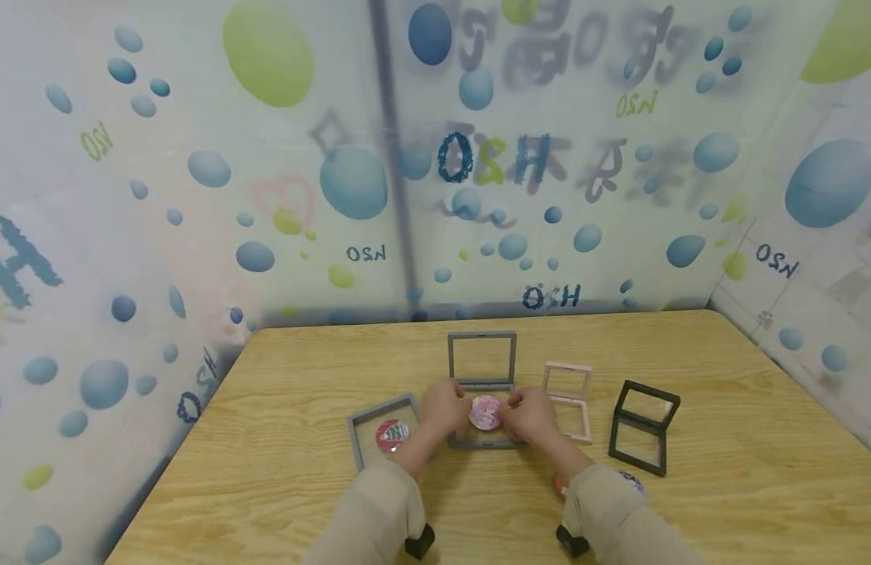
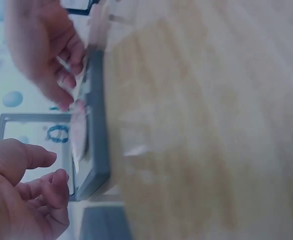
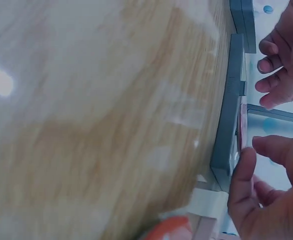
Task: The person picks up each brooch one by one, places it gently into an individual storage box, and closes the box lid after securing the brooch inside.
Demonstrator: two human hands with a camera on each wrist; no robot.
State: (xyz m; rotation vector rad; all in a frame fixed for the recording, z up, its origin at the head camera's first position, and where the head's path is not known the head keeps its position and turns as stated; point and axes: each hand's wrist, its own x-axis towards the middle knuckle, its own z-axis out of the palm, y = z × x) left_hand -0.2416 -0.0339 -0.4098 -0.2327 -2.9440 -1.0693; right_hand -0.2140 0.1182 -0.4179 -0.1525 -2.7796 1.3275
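Both hands meet over the open grey case (image 1: 483, 384) in the middle of the wooden table (image 1: 301, 479), with its lid standing upright at the back and its base lying flat toward the person. A pink round badge (image 1: 486, 412) sits on the base, and the left hand (image 1: 442, 408) and right hand (image 1: 530, 414) close in on it from either side. The fingers of both are loosely bent, tips at or just beside the badge's rim; from the wrist views I cannot tell whether either hand actually pinches it or only touches it. In the left wrist view the badge (image 2: 79, 132) shows edge-on against the grey frame, with fingertips of the two hands near it above and below. Just left of the left hand lies a second grey case (image 1: 382, 430), closed flat, with a red badge (image 1: 391, 436) inside it. Just right of the right hand stands an open pink case (image 1: 568, 400), nearly touching the grey one's side. Further right, well apart from the hands, an open black case (image 1: 643, 428) stands. The near edge of the table, in front of the sleeves, is bare wood, and so is the wide stretch to the left. Printed bubble screens wall in the table's back and sides.
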